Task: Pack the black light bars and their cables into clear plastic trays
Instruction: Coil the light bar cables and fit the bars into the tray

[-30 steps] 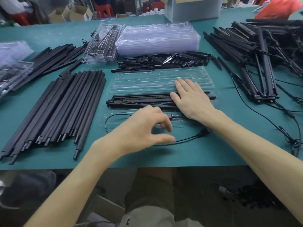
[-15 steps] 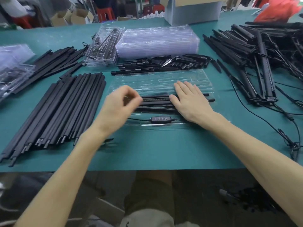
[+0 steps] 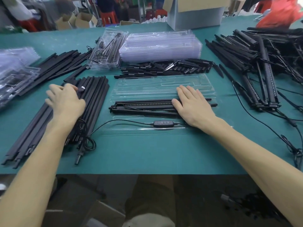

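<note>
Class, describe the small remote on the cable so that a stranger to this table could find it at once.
Find the open clear tray on the green table, under the person's flat right hand. A thin black cable runs along its near edge. The remote is the short oval lump on that cable; unlike the long bars beside it, it bears four buttons in a row.

I see matt black light bars [image 3: 144, 106] lying in a glossy clear plastic tray [image 3: 164, 86], a smooth black cable [image 3: 124, 121] beside them, and a matt teal mat covering the bench [image 3: 147, 154].
</note>
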A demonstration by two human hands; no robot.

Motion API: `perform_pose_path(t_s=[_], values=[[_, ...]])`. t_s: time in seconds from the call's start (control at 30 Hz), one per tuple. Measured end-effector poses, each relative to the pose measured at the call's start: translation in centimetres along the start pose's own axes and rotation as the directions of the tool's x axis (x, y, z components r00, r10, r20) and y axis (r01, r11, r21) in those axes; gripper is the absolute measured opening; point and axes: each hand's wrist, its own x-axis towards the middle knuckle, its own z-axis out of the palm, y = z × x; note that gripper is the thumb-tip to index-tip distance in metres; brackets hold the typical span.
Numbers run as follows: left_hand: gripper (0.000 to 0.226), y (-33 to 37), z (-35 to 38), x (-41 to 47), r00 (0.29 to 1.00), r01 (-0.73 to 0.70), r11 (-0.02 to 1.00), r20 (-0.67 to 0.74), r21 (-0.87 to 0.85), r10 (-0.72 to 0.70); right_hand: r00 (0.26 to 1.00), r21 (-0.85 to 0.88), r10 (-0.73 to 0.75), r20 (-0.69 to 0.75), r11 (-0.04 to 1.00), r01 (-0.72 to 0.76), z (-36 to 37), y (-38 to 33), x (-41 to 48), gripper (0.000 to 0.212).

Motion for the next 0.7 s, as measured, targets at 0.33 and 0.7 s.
perform_pose_path(t_s=[0.33,0.7], values=[[0.016,5.5,-2.4,-3.4,0.884,-0.464,0.884,0.103,0.067,0.456,1.0,-0.008,-0.002,-0.005,1.0,0.002,0.2,0.1,0.2,0.064],[0.023,4.3,-1.1,-4.6,0.683,-0.535,0.843,0.56,-0.054,0.469,1.0,-0.005,-0.002,-0.01,1.0,0.002,0.3,-0.1,0.2,0.064]])
